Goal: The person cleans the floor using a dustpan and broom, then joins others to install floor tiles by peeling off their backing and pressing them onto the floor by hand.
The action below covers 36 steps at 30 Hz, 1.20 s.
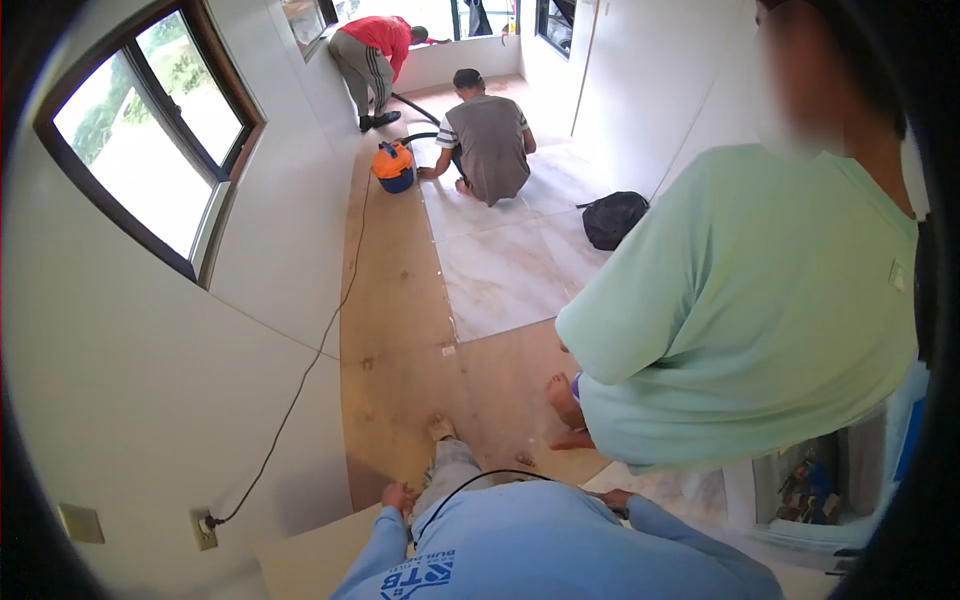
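My left hand [399, 497] is low beside my bent leg [455, 465], at the end of a light blue sleeve. Its fingers are too small and shaded to make out a grip. On the other side, my right hand [614, 500] is at my hip, partly covered by my blue shirt [540, 530]; its fingers are mostly hidden. A thin black cord [470, 482] curves across the front of my shirt. My bare foot [441, 428] rests on the plywood floor [400, 400]. Below my left hand lies a pale board [310, 550].
A person in pale green [740, 300] stands close at right. Farther off, one person crouches [487, 150] on marbled sheets [500, 275] and another bends over [375, 55]. An orange-and-blue vacuum [393, 167], black bag [613, 219], power cord [330, 330] and tool bin [810, 490] are around.
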{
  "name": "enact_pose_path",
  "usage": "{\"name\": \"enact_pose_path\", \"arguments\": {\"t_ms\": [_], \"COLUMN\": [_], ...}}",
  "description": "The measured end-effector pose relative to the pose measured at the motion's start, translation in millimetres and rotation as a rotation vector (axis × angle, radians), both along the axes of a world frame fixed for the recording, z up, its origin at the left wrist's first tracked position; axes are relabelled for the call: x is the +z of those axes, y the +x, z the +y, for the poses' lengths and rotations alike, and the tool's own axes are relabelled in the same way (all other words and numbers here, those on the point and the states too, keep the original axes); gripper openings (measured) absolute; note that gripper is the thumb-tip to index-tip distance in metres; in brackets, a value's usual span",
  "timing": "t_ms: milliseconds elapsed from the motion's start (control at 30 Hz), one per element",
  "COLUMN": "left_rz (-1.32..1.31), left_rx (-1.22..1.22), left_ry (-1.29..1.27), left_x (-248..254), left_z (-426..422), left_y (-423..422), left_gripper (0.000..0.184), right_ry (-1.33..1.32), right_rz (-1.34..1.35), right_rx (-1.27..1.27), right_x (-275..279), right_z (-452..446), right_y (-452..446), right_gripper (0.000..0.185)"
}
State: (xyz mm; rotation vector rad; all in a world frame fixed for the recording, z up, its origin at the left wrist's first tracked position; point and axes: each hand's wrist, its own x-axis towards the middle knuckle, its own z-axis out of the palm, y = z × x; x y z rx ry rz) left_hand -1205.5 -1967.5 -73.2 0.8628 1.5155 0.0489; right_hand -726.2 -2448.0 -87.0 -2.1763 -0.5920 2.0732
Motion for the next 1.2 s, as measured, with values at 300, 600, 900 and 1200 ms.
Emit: {"name": "enact_pose_path", "arguments": {"t_ms": [300,600,900,1200], "left_rz": [-0.093,-0.209,-0.07,-0.055], "left_rx": [0.018,0.13,0.106,0.078], "left_ry": [0.01,-0.264,-0.173,-0.07], "left_x": [44.0,18.5,26.7,50.8], "left_z": [164.7,260.3,298.8,310.2], "left_y": [51.9,-3.9,22.5,48.8], "left_gripper": [0.038,0.021,0.025,0.031], "right_ry": [0.015,0.212,0.565,0.626], "right_rz": [-0.045,-0.204,-0.491,-0.414], "right_rx": [-0.263,-0.599,-0.332,-0.179], "right_x": [46.8,49.0,38.8,3.8], "right_z": [104.2,187.1,290.1,380.1], "right_y": [-68.6,-104.8,-82.8,-36.6], "right_gripper": [0.049,0.046,0.039,0.038]}}
